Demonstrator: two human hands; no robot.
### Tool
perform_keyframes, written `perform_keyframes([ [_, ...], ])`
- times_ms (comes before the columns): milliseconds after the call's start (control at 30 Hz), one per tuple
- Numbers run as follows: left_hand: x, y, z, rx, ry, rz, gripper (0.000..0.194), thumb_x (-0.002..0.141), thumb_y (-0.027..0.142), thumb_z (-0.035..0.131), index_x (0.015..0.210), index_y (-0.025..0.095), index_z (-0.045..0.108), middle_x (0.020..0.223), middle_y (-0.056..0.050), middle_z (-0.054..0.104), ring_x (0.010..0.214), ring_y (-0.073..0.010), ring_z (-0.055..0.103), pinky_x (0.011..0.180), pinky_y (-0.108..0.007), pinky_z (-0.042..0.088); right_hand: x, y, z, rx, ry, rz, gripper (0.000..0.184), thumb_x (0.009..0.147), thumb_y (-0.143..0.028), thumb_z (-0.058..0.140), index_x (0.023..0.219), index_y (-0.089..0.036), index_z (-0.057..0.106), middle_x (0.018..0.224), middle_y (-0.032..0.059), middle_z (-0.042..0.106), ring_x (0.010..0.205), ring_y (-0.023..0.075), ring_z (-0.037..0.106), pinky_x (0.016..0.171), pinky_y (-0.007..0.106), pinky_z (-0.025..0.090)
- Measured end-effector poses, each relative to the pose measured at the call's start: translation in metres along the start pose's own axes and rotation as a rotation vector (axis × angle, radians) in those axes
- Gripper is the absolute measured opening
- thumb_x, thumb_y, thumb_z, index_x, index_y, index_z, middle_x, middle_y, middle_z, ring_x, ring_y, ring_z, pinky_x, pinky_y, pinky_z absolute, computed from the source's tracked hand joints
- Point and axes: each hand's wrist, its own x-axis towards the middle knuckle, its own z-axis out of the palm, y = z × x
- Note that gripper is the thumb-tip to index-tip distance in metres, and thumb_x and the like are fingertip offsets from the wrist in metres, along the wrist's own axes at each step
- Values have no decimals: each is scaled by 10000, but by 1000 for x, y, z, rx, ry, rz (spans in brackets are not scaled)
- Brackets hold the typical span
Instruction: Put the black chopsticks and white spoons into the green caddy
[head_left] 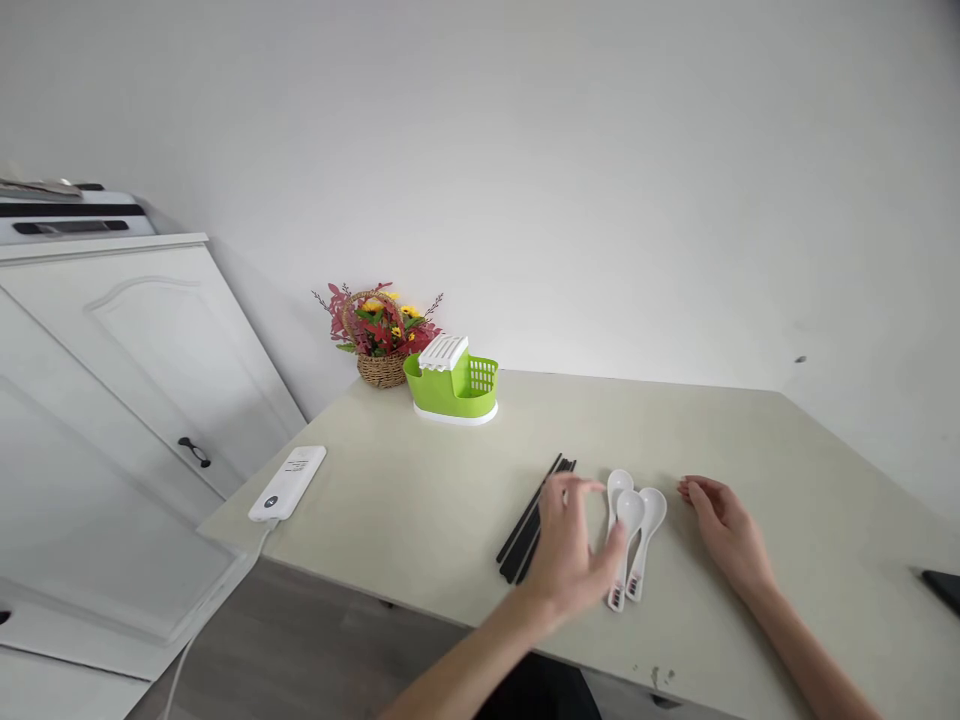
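My left hand (pixel 571 545) hovers over the table between a bundle of black chopsticks (pixel 529 520) and three white spoons (pixel 634 525), fingers spread and slightly blurred, holding nothing. The chopsticks lie just left of it, partly hidden under the hand. The spoons lie side by side, bowls pointing away from me. My right hand (pixel 724 530) rests flat on the table just right of the spoons, fingers stretched out and empty.
A green cutlery drainer (pixel 454 385) with a white lid stands at the back of the beige table (pixel 420 500), beside a basket of flowers (pixel 381 335). A white power bank (pixel 289 483) lies near the left edge. White cabinet (pixel 142 370) on the left; dark object (pixel 943 588) at the right edge.
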Motion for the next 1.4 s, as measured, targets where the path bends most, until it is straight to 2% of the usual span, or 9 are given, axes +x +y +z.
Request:
perform_keyframes([
  [167,81,-21,-98,278,288,207,284,964,274,587,1237,229,524,1291,-128,573,1288,-275,517,1135,-483,390,-2,-2,3,-17,8,5,395,872,-537,606,1123,-236,654,1188,81,743,1144,277,681,1077,450,454],
  [300,133,-58,-169,573,439,132,272,958,289,584,1217,205,588,1361,-139,584,1340,-301,488,1150,-487,365,-2,-1,3,-13,5,0,414,859,-543,602,1125,-229,649,1181,85,743,1146,282,677,1066,446,456],
  [367,149,-77,-191,686,432,43,288,965,315,570,1228,207,618,1427,-135,570,1381,-320,457,1164,-501,349,-2,0,4,-11,2,-3,421,858,-547,596,1123,-224,646,1179,90,743,1150,285,676,1062,445,457],
  [467,160,-104,-208,799,317,-59,358,1005,389,501,1297,228,632,1522,-108,535,1431,-333,423,1192,-530,317,-2,0,4,-14,2,-4,421,864,-550,582,1126,-226,644,1190,91,740,1158,284,675,1056,441,457],
  [667,150,-134,-212,860,0,-185,567,1011,448,466,1553,286,436,1664,-86,376,1421,-356,480,1190,-594,323,-2,1,4,-41,0,-6,448,855,-570,573,1128,-223,645,1196,101,738,1151,297,674,1051,455,452],
  [867,143,-132,-212,893,-50,-176,774,889,271,614,1613,255,340,1710,-69,269,1273,-336,618,1093,-439,480,-2,1,6,-52,-10,-13,455,848,-578,554,1115,-221,648,1179,103,740,1138,296,680,1024,447,465],
  [1000,147,-126,-207,913,-67,-161,834,826,227,654,1605,251,354,1700,-71,293,1289,-329,609,1101,-423,485,0,2,8,-61,-7,-17,461,825,-575,559,1101,-217,651,1153,107,748,1108,304,685,1017,460,463],
  [1267,152,-108,-168,828,-140,-18,892,783,196,656,1613,214,329,1688,-130,302,1378,-359,540,1138,-471,462,-3,-3,7,-92,-7,-31,443,813,-560,569,1080,-219,662,1134,106,757,1094,312,687,989,464,474],
  [1400,159,-106,-158,731,-200,44,852,809,203,623,1608,242,329,1686,-115,306,1329,-340,587,1113,-467,490,-2,-1,7,-81,-14,-34,439,831,-556,561,1099,-220,650,1148,102,752,1108,306,687,1000,463,476],
])
